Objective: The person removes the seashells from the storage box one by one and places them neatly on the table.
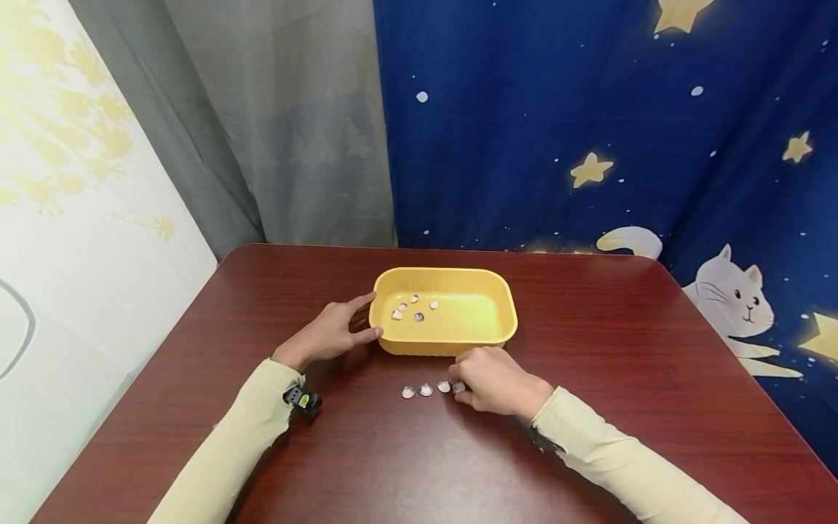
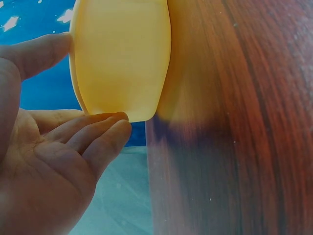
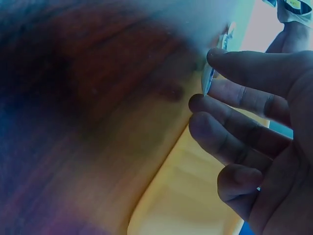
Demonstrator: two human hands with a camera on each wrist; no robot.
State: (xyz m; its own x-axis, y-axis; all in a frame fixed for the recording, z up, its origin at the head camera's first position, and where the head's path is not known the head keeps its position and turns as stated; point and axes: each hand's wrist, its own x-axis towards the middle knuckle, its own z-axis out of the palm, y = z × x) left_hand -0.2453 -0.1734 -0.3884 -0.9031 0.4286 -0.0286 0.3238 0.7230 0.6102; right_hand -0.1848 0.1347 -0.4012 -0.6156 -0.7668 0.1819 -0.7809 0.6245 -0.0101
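Note:
A yellow plastic tub [image 1: 445, 349] stands on the table with several small whitish shells [image 1: 396, 315] lying in its left part. My left hand [image 1: 334, 331] holds the tub's left end, thumb at one corner and fingers along the end wall, as the left wrist view also shows. In front of the tub, my right hand [image 1: 494, 382] pinches a small pale shell [image 3: 207, 78] between thumb and fingertips, low over the table. Just left of that hand, three more shells [image 1: 425, 390] lie in a row on the wood.
The reddish-brown table [image 1: 589, 320] has rounded far corners. Behind it hang a grey curtain [image 1: 314, 109] and a blue curtain [image 1: 511, 145] with stars and a white cat. A white patterned panel [image 1: 65, 240] borders the left side.

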